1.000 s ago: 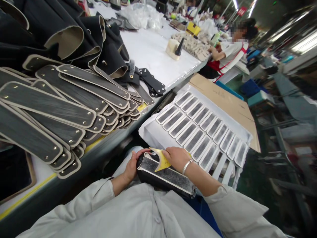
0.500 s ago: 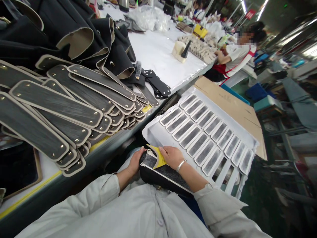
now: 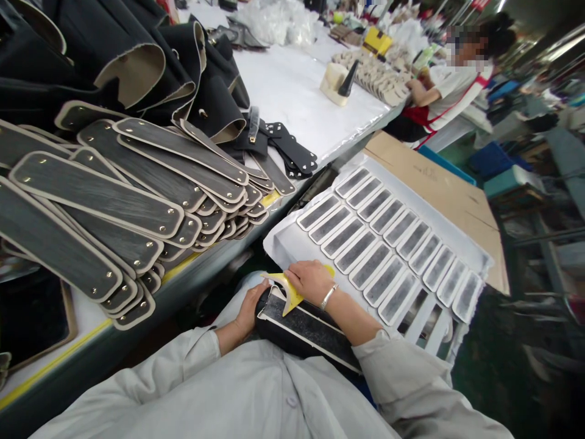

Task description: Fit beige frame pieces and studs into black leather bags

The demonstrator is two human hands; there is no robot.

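Nearby, cluttered white table (image 3: 292,79), co-worker (image 3: 445,97) beyond; right grip (image 3: 313,281) tight on yellow card (image 3: 291,297), left grip (image 3: 249,310) curled around black workpiece (image 3: 308,328).

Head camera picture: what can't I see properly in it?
Head view: the middle of the yellow piece, covered by the right hand.
Head view: the black case's underside, hidden by its own body.
Head view: a long grey strap's end, cut off by the left edge.
Head view: marks on the cardboard, too small.

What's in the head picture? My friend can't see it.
A person's right hand holds a curved yellow piece over a long black item, while the left hand touches its end. Dark strips heap on the table; smaller pieces lie in rows at right.
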